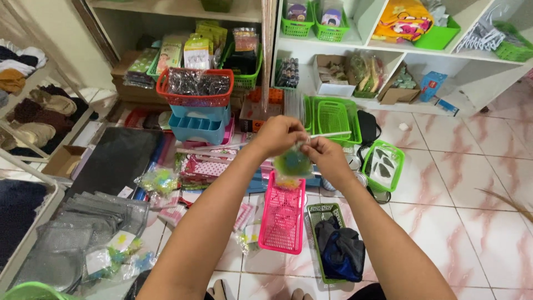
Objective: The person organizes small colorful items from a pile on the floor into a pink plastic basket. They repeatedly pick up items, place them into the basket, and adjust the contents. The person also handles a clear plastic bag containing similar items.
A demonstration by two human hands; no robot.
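Both my hands are raised over the floor and pinch one small clear plastic packet (292,162) holding green and yellow pieces. My left hand (277,135) grips its upper left edge. My right hand (325,155) grips its right side. Directly below the packet lies a pink plastic basket (283,214) on the tiled floor. A small dark green basket (333,244) with dark folded cloth sits to the right of it. Similar packets (158,180) lie further left on the floor.
A red basket (194,89) stands on stacked blue trays (198,123). Bright green baskets (332,118) and a green tray (383,165) lie behind my hands. White shelves (388,47) with goods line the back. Grey zip pouches (83,228) cover the lower left.
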